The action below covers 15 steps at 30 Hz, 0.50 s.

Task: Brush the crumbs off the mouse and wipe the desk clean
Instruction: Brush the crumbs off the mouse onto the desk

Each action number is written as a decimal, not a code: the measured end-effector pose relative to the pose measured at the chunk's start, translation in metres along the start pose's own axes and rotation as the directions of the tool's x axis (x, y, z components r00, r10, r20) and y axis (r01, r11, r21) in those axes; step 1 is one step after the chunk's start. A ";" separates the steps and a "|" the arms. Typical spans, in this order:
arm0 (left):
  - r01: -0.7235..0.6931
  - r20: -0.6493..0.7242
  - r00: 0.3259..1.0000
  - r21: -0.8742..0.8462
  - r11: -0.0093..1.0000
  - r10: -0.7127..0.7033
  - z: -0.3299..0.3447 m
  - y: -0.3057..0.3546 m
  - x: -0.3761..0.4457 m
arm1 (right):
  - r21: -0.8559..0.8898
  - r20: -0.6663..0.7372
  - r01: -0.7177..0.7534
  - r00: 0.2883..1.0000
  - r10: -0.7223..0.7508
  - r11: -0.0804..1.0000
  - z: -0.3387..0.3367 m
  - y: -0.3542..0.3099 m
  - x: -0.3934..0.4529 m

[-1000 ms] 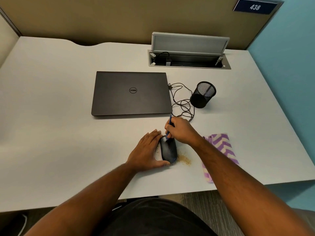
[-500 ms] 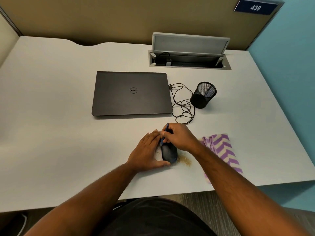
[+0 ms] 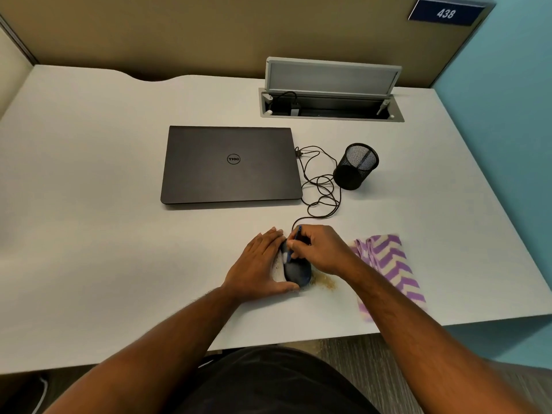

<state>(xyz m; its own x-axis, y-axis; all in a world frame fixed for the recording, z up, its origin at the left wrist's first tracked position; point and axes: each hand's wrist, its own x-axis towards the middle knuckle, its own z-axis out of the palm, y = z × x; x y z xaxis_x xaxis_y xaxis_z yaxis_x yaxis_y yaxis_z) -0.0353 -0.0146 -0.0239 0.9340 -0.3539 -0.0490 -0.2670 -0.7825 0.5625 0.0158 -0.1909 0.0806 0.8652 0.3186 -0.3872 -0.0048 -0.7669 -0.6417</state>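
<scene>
Two hands over one desk [image 3: 89,204]. Left hand [image 3: 260,264] flat, fingers straight, laid against the left side of one dark mouse [image 3: 297,271], thumb along its near end. Right hand [image 3: 321,249] curled around one blue brush [image 3: 294,242], held over the far half of the mouse; bristle end whitish and blurred, hard to make out. One patch of brown crumbs [image 3: 325,282] on the desk just beside the mouse, under the right wrist. One purple-and-cream zigzag cloth [image 3: 391,264] right of the right hand, partly covered by the right forearm, near corner blurred. One closed laptop [image 3: 230,165] beyond both hands. One black cable [image 3: 324,186] looping from the laptop's right edge toward the right hand; its end hidden behind the knuckles. One mesh cup [image 3: 355,167] beyond the right hand. One open cable hatch [image 3: 331,91] at the far edge. One sign [image 3: 446,13] reading 438, top right. Most of the mouse hidden by fingers.
</scene>
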 end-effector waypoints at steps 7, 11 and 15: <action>0.017 0.024 1.000 -0.012 1.000 -0.017 -0.001 0.002 0.000 | 0.042 -0.180 -0.057 0.982 0.064 0.997 -0.012 0.010 0.002; 0.010 0.017 1.000 -0.011 1.000 -0.010 -0.001 0.001 0.000 | 0.047 0.026 -0.014 1.000 0.013 0.999 -0.011 0.008 -0.005; 0.011 0.012 1.000 -0.011 1.000 -0.011 -0.001 0.001 -0.001 | 0.041 -0.020 0.024 1.000 -0.023 0.999 -0.013 0.010 -0.003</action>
<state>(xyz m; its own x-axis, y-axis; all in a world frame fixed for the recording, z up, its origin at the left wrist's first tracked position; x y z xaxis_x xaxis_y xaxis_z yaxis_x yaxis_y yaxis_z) -0.0359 -0.0148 -0.0219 0.9341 -0.3510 -0.0649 -0.2538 -0.7809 0.5708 0.0197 -0.2073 0.0841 0.8750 0.3250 -0.3589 -0.0046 -0.7357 -0.6773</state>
